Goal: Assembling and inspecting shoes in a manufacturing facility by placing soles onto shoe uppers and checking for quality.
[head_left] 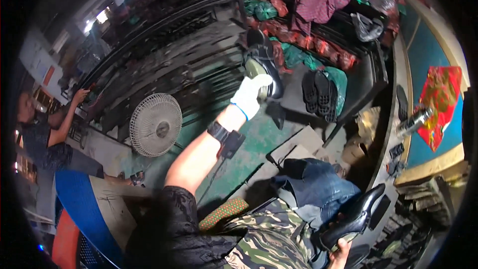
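Note:
My left hand (251, 93), in a white glove, reaches far forward and is closed on a black shoe (274, 77) with a pale olive sole, held beside a dark rack. At the lower right, my bare right hand (340, 253) grips a glossy black shoe (352, 219), toe pointing up and right; some of its fingers are hidden behind the shoe. Blue denim cloth (318, 184) and camouflage cloth (271, 231) lie over my lap, beside that shoe. A black device (230, 144) is strapped to my left wrist.
A round fan (156, 124) stands left of my arm, before long dark racks (184, 60). Black shoes (318, 94) rest on a bench, below red and green plastic-wrapped bundles (318, 45). Another person (45, 134) is at the far left. A blue-edged seat (82, 197) is nearby.

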Tool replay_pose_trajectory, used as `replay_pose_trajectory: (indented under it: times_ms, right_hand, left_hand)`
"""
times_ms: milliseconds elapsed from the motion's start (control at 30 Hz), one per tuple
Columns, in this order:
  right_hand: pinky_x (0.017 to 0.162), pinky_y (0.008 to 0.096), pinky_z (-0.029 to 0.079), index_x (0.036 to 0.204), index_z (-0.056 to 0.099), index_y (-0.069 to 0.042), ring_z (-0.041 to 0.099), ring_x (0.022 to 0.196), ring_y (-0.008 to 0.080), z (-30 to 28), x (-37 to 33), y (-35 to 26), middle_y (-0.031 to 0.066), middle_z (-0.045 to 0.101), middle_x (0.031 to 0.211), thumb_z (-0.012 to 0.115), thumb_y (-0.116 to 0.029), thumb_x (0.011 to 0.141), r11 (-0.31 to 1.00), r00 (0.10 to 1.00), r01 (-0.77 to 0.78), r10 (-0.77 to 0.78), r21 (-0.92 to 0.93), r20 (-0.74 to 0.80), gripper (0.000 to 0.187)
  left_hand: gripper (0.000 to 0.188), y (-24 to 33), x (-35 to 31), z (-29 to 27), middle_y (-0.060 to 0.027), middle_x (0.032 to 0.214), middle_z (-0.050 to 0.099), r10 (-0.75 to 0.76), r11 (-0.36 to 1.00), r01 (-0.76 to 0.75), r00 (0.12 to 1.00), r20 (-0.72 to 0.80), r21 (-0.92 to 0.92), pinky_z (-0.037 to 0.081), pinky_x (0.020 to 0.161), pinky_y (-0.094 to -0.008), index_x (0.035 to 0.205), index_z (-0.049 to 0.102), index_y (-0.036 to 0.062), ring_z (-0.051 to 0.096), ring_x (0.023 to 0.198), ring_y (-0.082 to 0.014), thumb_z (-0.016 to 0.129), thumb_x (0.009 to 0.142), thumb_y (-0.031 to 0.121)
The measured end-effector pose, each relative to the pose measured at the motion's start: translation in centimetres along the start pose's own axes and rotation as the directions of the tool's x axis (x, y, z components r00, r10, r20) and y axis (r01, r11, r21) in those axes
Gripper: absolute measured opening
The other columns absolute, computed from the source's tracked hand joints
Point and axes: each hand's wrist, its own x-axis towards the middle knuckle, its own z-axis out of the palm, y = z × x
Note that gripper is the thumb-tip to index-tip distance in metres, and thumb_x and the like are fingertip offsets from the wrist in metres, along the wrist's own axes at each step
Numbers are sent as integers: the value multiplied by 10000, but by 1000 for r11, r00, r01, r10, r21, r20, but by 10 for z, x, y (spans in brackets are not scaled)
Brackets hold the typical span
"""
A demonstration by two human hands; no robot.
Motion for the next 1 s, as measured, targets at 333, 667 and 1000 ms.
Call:
replay_pose_trajectory:
  times_ms: [333,667,1000]
  right_hand:
    - [843,353,591,1528,312,-16,643,1022,237,15,84,-11,143,577,1318,828,-102,730,990,1000,26,-24,-138,15,955]
    - [811,327,574,1531,310,-21,629,975,216,40,138,-1,122,582,1254,826,-94,734,963,987,78,-111,-259,-113,952]
    - [779,302,557,1534,309,-27,615,927,195,63,170,-1,101,587,1189,824,-86,738,916,978,75,-144,-393,-151,950]
  left_hand:
    - [1314,188,184,-57,-234,1475,468,478,844,-234,736,-479,483,425,1097,-444,1622,-93,78,517,1283,-335,819,677,117]
    - [1083,261,315,-178,-293,1471,487,528,633,131,647,-550,763,445,1095,-432,1567,235,-12,511,1340,-407,808,685,248]
    - [868,275,326,-194,-192,1551,421,675,403,308,536,-507,862,387,1132,-538,1547,341,207,455,1375,-442,704,829,531]
